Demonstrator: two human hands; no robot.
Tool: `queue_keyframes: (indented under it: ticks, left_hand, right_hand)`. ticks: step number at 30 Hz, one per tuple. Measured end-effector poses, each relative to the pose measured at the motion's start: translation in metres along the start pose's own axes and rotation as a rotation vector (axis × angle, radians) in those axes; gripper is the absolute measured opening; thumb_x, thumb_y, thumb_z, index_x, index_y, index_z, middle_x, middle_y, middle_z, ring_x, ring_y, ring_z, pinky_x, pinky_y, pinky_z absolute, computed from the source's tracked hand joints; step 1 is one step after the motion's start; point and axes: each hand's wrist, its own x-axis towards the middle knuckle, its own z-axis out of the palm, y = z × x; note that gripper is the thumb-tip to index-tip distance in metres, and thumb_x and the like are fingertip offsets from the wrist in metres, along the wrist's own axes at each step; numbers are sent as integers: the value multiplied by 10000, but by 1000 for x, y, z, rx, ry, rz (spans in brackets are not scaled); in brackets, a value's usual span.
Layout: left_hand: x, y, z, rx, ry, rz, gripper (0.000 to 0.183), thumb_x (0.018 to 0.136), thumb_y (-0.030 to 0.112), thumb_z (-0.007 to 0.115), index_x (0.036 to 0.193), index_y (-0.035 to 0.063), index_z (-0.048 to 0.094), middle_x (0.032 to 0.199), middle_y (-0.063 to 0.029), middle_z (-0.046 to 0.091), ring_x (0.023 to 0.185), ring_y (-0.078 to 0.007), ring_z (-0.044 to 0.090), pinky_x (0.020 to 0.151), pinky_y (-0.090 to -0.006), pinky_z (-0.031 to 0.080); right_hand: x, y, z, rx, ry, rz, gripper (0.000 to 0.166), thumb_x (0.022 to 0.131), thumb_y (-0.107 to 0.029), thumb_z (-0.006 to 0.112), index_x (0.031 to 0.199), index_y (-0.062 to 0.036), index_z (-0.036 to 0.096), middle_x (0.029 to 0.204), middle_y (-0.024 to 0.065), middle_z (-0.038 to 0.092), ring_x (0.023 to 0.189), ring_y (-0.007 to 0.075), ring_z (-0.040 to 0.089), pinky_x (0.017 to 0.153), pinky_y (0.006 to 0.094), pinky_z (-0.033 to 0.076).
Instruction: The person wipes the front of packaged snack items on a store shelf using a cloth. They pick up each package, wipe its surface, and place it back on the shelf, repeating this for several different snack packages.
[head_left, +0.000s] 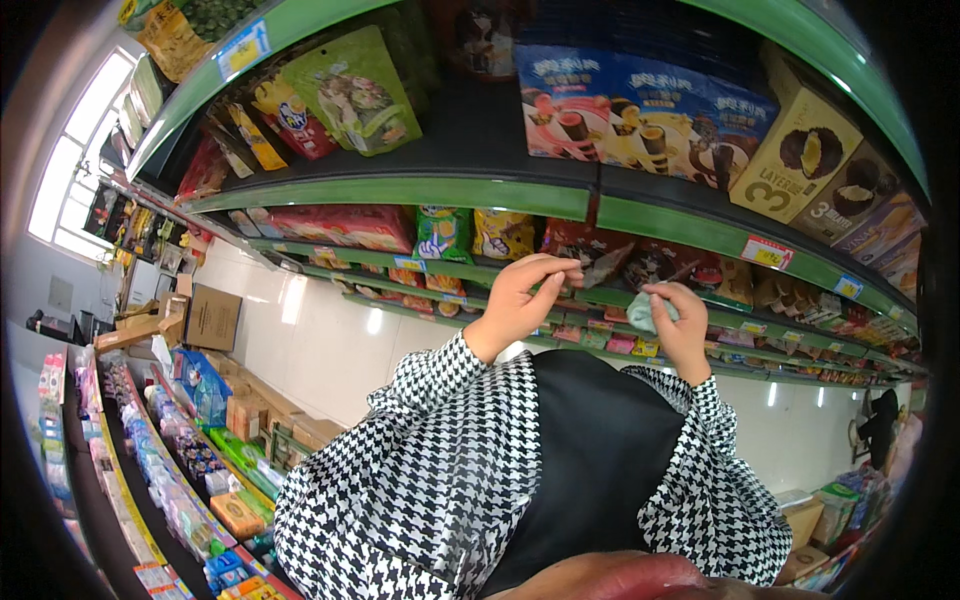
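My right hand (681, 321) grips a crumpled pale green cloth (642, 312) in front of the snack shelves. To its left, my left hand (521, 301) has its thumb and fingertips drawn close together. Those fingertips are by a dark red snack packet (589, 241) on the second shelf; whether they touch or pinch it cannot be told. A second dark packet (654, 259) lies behind the cloth. Green and yellow snack bags (442, 234) stand left of the red packet.
Above my hands runs a green-edged shelf (480, 193) with blue wafer-roll packs (562, 105), a green pouch (360, 90) and yellow layer-cake boxes (795, 142). Lower shelves hold more packets. Behind at left are stocked shelves (124, 457) and cardboard boxes (214, 316) on the tiled floor (300, 337).
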Motion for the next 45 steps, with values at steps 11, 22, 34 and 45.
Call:
queue_keyframes:
  ticks: [11,22,34,45]
  left_hand:
    - [60,12,-113,137,248,135,270,988,44,532,1238,-26,606,1176,-135,614,1062,-205,625,898,-300,517]
    - [76,9,-139,172,223,229,328,923,47,597,1245,-11,602,1225,-176,577,1063,-267,616,908,-332,517]
    - [68,-13,-243,707,722,262,355,884,67,601,1230,-10,599,1219,-192,590,1139,-335,562,975,-400,449]
    - [75,-37,-296,789,620,51,465,891,120,619,1329,-7,529,1164,-220,627,1061,-375,609,911,-421,491]
  right_hand:
    - [62,-106,81,86,-42,-288,137,861,-55,659,978,-33,726,824,120,677,737,265,655,654,340,502]
    - [106,-151,132,66,58,-312,187,877,-66,651,1050,-25,708,858,131,675,771,272,650,688,340,502]
    - [121,-160,153,56,29,-190,288,897,-154,650,1162,-48,687,1057,153,703,961,291,671,838,360,513]
    - [212,-170,212,35,-43,127,670,905,-304,662,1453,7,435,1202,265,638,1108,334,633,933,373,486]
